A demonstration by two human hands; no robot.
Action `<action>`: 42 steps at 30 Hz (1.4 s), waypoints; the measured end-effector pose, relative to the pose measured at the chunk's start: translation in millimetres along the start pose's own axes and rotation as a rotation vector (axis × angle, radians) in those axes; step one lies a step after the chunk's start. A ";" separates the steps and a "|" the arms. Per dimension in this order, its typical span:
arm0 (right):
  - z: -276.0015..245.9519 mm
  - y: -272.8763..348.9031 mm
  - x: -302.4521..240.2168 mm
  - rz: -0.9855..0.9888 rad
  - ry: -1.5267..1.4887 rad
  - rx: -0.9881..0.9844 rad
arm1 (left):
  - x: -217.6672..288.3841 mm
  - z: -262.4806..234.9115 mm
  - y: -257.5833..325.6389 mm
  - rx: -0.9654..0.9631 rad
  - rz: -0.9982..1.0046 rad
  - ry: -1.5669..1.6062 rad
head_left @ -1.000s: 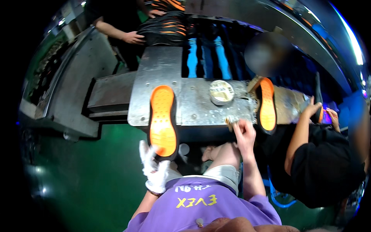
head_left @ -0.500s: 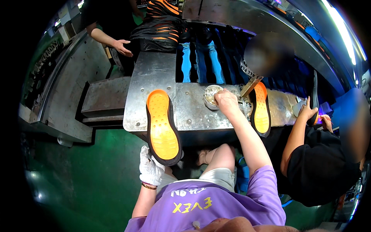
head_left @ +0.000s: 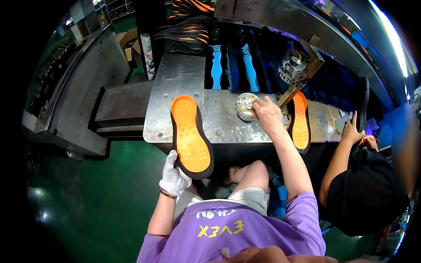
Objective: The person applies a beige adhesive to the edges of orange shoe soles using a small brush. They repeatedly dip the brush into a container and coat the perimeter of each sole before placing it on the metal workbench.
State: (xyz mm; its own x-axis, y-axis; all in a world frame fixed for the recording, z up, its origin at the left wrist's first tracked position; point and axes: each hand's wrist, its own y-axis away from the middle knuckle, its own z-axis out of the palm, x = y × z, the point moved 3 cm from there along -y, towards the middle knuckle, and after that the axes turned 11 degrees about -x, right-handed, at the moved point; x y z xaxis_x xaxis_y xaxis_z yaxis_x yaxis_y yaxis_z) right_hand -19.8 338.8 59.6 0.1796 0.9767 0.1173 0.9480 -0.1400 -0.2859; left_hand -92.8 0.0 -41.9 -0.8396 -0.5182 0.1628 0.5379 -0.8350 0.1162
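A shoe sole (head_left: 191, 136), orange-yellow inside with a black rim, tilts over the table's front edge. My left hand (head_left: 174, 177), in a white knit glove, grips its near, heel-side edge from the left and below. Bare, my right hand (head_left: 268, 115) is at the right rim of a small round tub (head_left: 245, 106) with pale contents. Its fingers are pinched together, and what they hold, if anything, is hidden. Just right of that hand a second orange and black sole (head_left: 300, 125) lies across the table edge.
A metal table (head_left: 175, 83) carries a stack of black and orange soles (head_left: 182, 37) at the back. Blue strips (head_left: 249, 68) lie on the dark conveyor beyond. An upright wooden bar (head_left: 302, 81) rises behind the second sole. A co-worker's hand (head_left: 351, 129) holds a dark sole at right.
The view has shifted slightly. My right hand stays at the tub, its fingers now by the right rim. The person's hand at the back left has gone from sight.
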 end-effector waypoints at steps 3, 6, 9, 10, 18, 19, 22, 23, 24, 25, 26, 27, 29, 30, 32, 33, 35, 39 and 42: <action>-5.7 9.0 0.8 -0.051 -0.016 0.084 | 3.6 -8.8 -10.0 0.049 -0.073 -0.028; -37.4 30.3 -20.8 0.001 -0.102 0.245 | 0.3 4.0 -9.6 -0.009 -0.037 -0.165; -69.4 58.5 -52.7 0.024 -0.258 0.331 | -11.8 35.0 -2.1 0.047 0.146 -0.350; -79.2 68.2 -66.0 0.013 -0.271 0.336 | -15.7 52.1 2.7 0.087 0.217 -0.446; -110.4 90.6 -141.9 -0.093 -0.318 0.193 | -38.4 91.9 31.3 0.439 0.593 -0.876; -111.2 87.7 -144.0 -0.115 -0.326 0.186 | -41.0 93.4 35.2 0.491 0.540 -0.887; -115.2 79.7 -148.6 -0.156 -0.311 0.144 | -46.9 90.7 39.3 0.429 0.555 -1.057; -113.6 78.8 -149.7 -0.160 -0.302 0.130 | -48.5 85.2 39.0 0.411 0.544 -1.106; -111.7 77.4 -150.9 -0.172 -0.294 0.116 | -49.9 80.0 39.3 0.398 0.539 -1.152; -110.0 76.1 -151.8 -0.183 -0.285 0.102 | -50.8 75.4 39.4 0.383 0.535 -1.198; -108.8 74.9 -152.1 -0.189 -0.294 0.087 | -50.3 71.1 40.4 0.373 0.519 -1.276; -107.5 73.9 -152.6 -0.187 -0.298 0.080 | -49.7 74.6 40.9 0.379 0.460 -1.317; -105.6 72.1 -153.3 -0.178 -0.303 0.068 | -49.8 82.3 43.2 0.402 0.300 -1.362; -104.8 70.7 -154.7 -0.189 -0.295 0.070 | -49.3 83.8 44.1 0.387 0.291 -1.381; -102.8 69.8 -157.3 -0.192 -0.283 0.078 | -48.7 83.8 44.7 0.316 0.359 -1.432; -101.7 69.2 -159.0 -0.196 -0.278 0.082 | -48.9 82.9 46.1 0.315 0.395 -1.441; -98.0 68.9 -162.5 -0.177 -0.272 0.095 | -51.2 80.9 50.1 0.371 0.423 -1.437; -90.3 69.9 -164.7 -0.099 -0.262 0.136 | -54.2 83.6 44.4 0.348 0.451 -1.537; -84.9 70.0 -167.9 -0.034 -0.291 0.153 | -57.9 95.5 44.1 0.460 0.375 -1.482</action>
State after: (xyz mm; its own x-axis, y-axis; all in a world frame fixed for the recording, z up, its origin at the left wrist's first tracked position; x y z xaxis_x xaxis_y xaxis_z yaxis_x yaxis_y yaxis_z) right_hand 38.7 151.2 100.6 0.0452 0.9889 -0.1416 0.8976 -0.1025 -0.4288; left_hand -13.2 10.8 47.4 0.0043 0.1866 0.9824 0.8942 -0.4405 0.0798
